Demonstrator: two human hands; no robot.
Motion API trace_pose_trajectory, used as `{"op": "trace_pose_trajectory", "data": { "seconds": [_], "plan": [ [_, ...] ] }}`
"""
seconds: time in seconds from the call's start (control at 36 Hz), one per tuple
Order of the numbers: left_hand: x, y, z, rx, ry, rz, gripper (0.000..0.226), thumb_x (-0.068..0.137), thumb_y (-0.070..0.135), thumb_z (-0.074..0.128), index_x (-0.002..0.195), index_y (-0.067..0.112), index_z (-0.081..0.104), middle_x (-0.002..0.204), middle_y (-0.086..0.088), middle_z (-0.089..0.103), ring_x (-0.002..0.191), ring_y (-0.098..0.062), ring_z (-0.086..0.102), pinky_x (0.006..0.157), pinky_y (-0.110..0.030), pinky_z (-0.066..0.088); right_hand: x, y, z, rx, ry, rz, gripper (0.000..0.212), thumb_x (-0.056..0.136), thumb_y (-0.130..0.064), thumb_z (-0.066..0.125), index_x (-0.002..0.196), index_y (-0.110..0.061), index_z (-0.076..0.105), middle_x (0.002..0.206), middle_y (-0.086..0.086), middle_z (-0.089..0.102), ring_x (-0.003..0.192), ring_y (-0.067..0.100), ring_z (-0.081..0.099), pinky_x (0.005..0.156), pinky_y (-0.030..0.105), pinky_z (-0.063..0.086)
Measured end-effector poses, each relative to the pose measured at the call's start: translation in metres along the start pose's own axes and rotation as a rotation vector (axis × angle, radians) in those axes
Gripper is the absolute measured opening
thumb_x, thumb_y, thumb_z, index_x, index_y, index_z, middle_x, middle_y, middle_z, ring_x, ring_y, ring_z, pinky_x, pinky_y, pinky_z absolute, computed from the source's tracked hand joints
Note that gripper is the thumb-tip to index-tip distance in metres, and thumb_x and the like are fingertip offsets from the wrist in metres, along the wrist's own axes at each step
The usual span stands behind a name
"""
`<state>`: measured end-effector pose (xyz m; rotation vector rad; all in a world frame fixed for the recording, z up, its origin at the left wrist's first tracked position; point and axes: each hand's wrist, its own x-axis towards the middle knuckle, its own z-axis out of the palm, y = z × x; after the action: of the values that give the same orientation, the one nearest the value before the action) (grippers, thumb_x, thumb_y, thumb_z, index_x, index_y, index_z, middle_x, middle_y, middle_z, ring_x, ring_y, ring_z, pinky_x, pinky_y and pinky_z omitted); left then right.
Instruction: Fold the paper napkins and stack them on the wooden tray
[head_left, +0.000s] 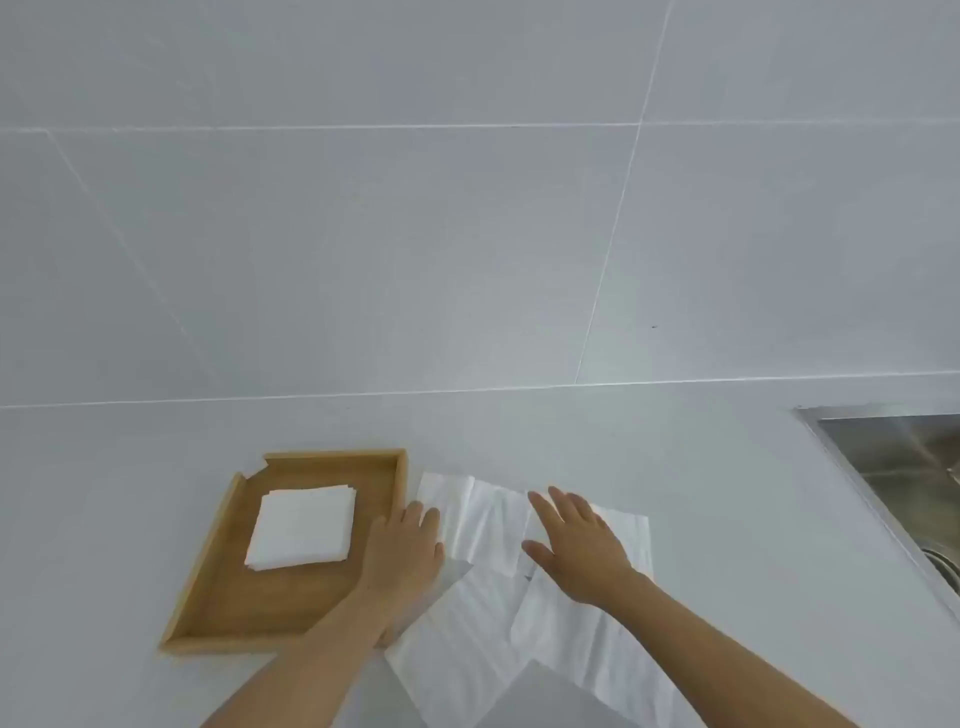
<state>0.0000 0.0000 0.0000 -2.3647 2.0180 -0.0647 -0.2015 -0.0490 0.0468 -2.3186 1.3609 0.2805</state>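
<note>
A wooden tray (218, 597) lies on the white counter at the lower left. A small stack of folded white napkins (304, 526) rests in its far half. To the right of the tray, several unfolded white napkins (467, 639) lie spread and overlapping on the counter. My left hand (405, 556) rests over the tray's right rim, fingers curled down at the edge of the nearest napkin sheet (480, 519). My right hand (576, 545) lies flat on the same spread sheets, fingers apart. Neither hand has lifted any paper.
A steel sink (904, 467) is set into the counter at the right edge. A grey tiled wall (467, 208) rises behind the counter. White countertop (701, 467) lies between the napkins and the sink.
</note>
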Motion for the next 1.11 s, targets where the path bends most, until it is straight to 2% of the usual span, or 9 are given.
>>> {"op": "trace_pose_trajectory", "data": {
  "seconds": [0.03,0.08,0.14,0.22,0.36,0.58,0.69,0.83,1.11],
  "plan": [
    [0.005,-0.001,-0.001,-0.036,0.010,-0.008,0.036,0.036,0.036,0.087,0.063,0.020,0.069,0.065,0.004,0.069,0.056,-0.012,0.067,0.043,-0.025,0.048,0.008,-0.001,-0.002,0.010,-0.003,-0.030,0.062,0.095,-0.049,0.025,0.147,-0.022,0.008,0.158,0.006,0.008,0.146,0.026,0.008,0.118,0.038,0.017],
    [0.011,0.000,0.001,-0.028,-0.021,-0.028,0.030,0.045,0.032,0.085,0.062,0.016,0.066,0.067,0.000,0.067,0.059,-0.017,0.065,0.047,-0.028,0.048,0.027,-0.003,-0.007,-0.004,0.000,-0.083,0.055,0.096,-0.033,0.038,0.146,-0.020,0.017,0.156,0.006,0.018,0.143,0.026,0.017,0.114,0.038,0.025],
    [0.018,0.001,-0.006,-0.013,-0.054,-0.082,0.031,0.043,0.029,0.086,0.057,0.013,0.063,0.066,-0.003,0.065,0.057,-0.019,0.061,0.047,-0.026,0.042,0.047,-0.008,-0.013,0.000,-0.027,-0.118,0.051,0.095,-0.028,0.041,0.143,-0.019,0.024,0.151,0.005,0.028,0.138,0.026,0.025,0.110,0.038,0.032],
    [0.025,0.002,-0.011,-0.027,-0.159,-0.179,0.022,0.072,0.032,0.069,0.078,0.011,0.065,0.093,-0.006,0.062,0.086,-0.023,0.059,0.068,-0.032,0.044,0.076,-0.016,-0.021,0.003,-0.063,-0.162,0.046,0.095,-0.025,0.042,0.139,-0.018,0.032,0.144,0.006,0.039,0.132,0.025,0.034,0.106,0.037,0.035],
    [0.031,-0.002,0.002,-0.056,-0.259,-0.214,0.029,0.090,0.031,0.044,0.102,0.010,0.061,0.124,-0.005,0.049,0.114,-0.023,0.042,0.093,-0.031,0.036,0.118,-0.033,-0.023,0.037,-0.096,-0.208,0.040,0.095,-0.023,0.043,0.135,-0.015,0.039,0.138,0.008,0.046,0.128,0.025,0.039,0.104,0.038,0.038],
    [0.041,-0.008,0.010,-0.068,-0.287,-0.265,0.034,0.088,0.038,0.047,0.105,0.011,0.059,0.123,-0.004,0.042,0.113,-0.022,0.039,0.096,-0.030,0.034,0.163,-0.055,-0.008,0.071,-0.183,-0.242,0.043,0.093,-0.023,0.048,0.134,-0.014,0.039,0.134,0.009,0.049,0.126,0.024,0.040,0.102,0.038,0.040],
    [0.044,-0.010,0.008,-0.063,-0.213,-0.295,0.037,0.071,0.048,0.068,0.085,0.013,0.067,0.108,-0.003,0.050,0.101,-0.021,0.050,0.086,-0.031,0.043,0.177,-0.060,0.001,0.080,-0.185,-0.236,0.047,0.091,-0.023,0.053,0.135,-0.014,0.038,0.136,0.009,0.046,0.127,0.025,0.039,0.102,0.037,0.039],
    [0.047,-0.010,0.018,-0.191,-0.314,-0.354,0.038,0.085,0.044,0.055,0.109,0.015,0.060,0.135,-0.002,0.033,0.125,-0.022,0.032,0.106,-0.030,0.028,0.188,-0.064,0.007,0.067,-0.177,-0.206,0.047,0.088,-0.021,0.059,0.128,-0.006,0.040,0.131,0.013,0.046,0.122,0.028,0.041,0.097,0.037,0.041],
    [0.045,-0.005,0.019,-0.458,-0.308,-0.502,0.005,0.082,0.023,0.057,0.077,0.023,0.060,0.140,-0.002,0.033,0.130,-0.022,0.031,0.105,-0.029,0.029,0.192,-0.060,0.010,0.130,-0.225,-0.172,0.031,0.087,-0.006,0.050,0.117,-0.008,0.054,0.123,0.010,0.057,0.117,0.027,0.048,0.093,0.034,0.044]
  ]
}}
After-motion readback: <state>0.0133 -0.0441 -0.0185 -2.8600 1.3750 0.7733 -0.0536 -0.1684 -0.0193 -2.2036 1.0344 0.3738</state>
